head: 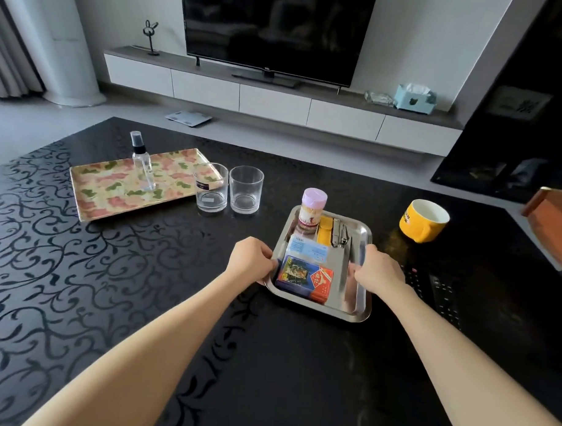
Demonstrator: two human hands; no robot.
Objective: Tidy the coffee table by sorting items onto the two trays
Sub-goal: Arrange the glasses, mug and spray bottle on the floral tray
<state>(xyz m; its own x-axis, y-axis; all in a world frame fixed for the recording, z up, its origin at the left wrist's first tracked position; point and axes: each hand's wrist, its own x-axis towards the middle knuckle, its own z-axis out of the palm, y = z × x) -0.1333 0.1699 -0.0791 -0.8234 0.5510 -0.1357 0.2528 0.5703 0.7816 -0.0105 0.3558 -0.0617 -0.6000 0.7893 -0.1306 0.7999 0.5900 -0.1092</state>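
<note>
Head view: the left hand [251, 259] grips the left rim and the right hand [379, 270] the right rim of the steel tray [349, 311], which lies between them on the bench [267, 371]. Beyond the left hand stand two glasses [245, 190] beside the patterned tray [92, 203]; beyond the right, a yellow mug [423, 220].
</note>
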